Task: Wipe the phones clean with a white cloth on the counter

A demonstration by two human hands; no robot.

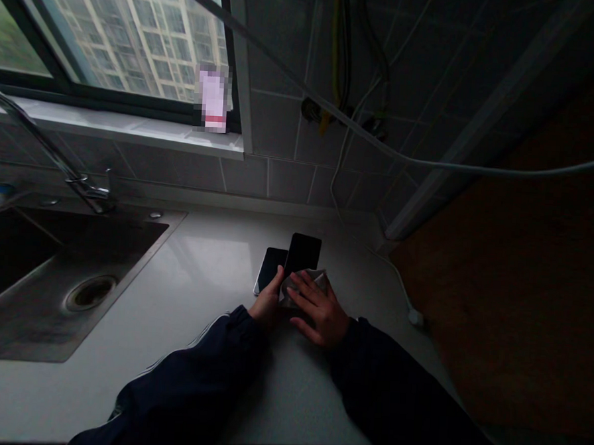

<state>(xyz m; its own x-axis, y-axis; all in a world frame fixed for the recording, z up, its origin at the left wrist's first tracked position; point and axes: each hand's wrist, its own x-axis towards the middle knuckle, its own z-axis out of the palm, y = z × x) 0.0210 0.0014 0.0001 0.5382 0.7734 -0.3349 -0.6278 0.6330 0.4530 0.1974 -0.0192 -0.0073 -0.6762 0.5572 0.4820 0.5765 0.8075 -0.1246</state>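
Note:
Two dark phones lie side by side on the pale countertop: a left phone with a light edge and a right phone set slightly further back. My left hand grips the near end of the right phone, thumb up along its edge. My right hand lies with fingers stretched flat on a crumpled pale cloth, pressing it onto the lower part of the right phone. Both arms wear dark sleeves.
A steel sink with a drain and a tap takes up the left. A window with a sill is behind it. A white cable runs down the tiled wall to a plug on the counter's right. Dark wood panel stands at right.

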